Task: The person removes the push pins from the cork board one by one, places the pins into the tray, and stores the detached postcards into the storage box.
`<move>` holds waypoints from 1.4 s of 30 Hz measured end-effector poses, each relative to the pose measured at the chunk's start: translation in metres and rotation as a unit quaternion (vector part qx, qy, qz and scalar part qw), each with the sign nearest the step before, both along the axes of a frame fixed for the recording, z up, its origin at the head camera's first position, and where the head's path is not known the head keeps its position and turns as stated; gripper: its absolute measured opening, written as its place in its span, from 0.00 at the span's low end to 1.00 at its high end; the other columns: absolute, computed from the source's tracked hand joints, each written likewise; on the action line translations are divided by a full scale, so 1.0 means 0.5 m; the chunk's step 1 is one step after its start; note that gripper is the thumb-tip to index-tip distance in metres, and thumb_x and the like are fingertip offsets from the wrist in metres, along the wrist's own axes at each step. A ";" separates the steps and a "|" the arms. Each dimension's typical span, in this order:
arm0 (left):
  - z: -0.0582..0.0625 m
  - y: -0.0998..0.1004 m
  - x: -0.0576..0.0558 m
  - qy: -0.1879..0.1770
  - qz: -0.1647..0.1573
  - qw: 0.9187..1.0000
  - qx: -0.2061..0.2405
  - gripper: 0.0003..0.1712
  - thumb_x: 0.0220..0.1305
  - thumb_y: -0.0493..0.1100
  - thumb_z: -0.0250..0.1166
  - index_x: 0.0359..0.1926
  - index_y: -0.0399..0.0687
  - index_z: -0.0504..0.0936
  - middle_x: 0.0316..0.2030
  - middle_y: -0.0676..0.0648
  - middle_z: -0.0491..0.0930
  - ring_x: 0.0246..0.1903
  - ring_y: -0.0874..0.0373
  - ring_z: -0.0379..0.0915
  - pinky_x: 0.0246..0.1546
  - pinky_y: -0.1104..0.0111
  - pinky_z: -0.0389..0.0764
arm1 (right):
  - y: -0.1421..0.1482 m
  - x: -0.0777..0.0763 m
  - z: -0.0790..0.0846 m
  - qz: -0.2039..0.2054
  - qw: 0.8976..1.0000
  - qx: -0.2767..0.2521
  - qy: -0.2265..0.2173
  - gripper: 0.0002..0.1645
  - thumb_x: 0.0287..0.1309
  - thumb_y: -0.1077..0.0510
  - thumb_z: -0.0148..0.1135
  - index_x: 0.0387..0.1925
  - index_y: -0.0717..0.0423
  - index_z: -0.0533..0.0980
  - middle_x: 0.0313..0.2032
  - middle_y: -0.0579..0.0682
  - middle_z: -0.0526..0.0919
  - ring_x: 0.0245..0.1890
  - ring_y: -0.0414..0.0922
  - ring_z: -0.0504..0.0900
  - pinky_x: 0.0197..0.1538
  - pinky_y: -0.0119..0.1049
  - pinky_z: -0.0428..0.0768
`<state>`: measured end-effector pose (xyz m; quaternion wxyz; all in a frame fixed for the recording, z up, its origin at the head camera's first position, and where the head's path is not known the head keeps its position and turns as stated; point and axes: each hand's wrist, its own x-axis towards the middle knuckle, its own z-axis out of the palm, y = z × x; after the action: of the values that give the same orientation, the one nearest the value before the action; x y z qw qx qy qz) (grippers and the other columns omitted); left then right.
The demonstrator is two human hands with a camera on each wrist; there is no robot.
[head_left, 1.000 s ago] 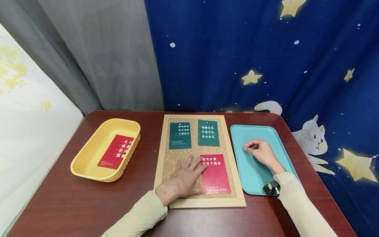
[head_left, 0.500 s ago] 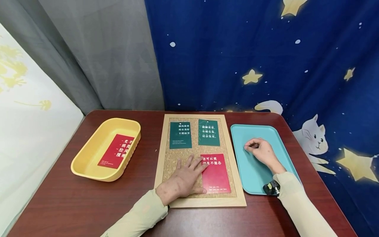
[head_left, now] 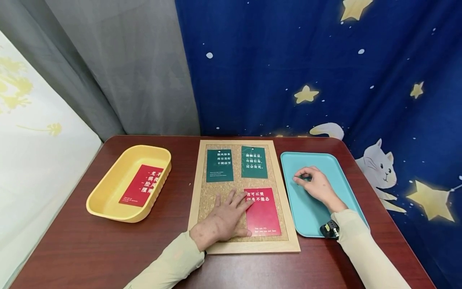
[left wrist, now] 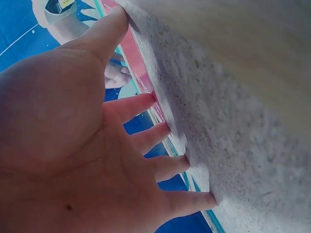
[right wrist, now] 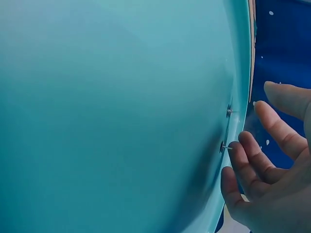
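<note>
My left hand lies spread on the framed cork board. Its fingertips and thumb touch the left edge of a red card on the board's lower right. In the left wrist view the left hand's fingertips press along that edge. My right hand hovers over the turquoise tray, its fingers loosely bent. The right wrist view shows thumb and index finger apart with nothing between them. Close by the fingertips, two thumbtacks stand point up in the tray: one tack and another tack.
Two green cards, the left card and the right card, are pinned at the board's top. To the left stands a yellow basket holding another red card. Curtains hang behind the brown table.
My right thumb and index finger have shifted slightly left, and the gap between them looks a little wider. The left hand and the red card stay in place.
</note>
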<state>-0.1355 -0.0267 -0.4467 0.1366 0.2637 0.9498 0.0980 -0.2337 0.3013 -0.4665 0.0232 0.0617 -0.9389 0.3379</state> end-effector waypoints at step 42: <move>0.002 0.000 0.000 0.002 0.001 1.000 0.003 0.52 0.61 0.70 0.69 0.80 0.59 0.62 0.82 0.45 0.56 0.82 0.37 0.48 0.75 0.30 0.55 | -0.025 0.005 0.008 0.186 0.978 0.086 -0.044 0.49 0.54 0.34 0.77 0.73 0.45 0.72 0.81 0.57 0.58 0.79 0.65 0.58 0.73 0.75 0.59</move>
<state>-0.1357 -0.0268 -0.4458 0.1339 0.2638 0.9499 0.1009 -0.2311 0.2885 -0.4623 -0.0872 0.2223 -0.9365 0.2568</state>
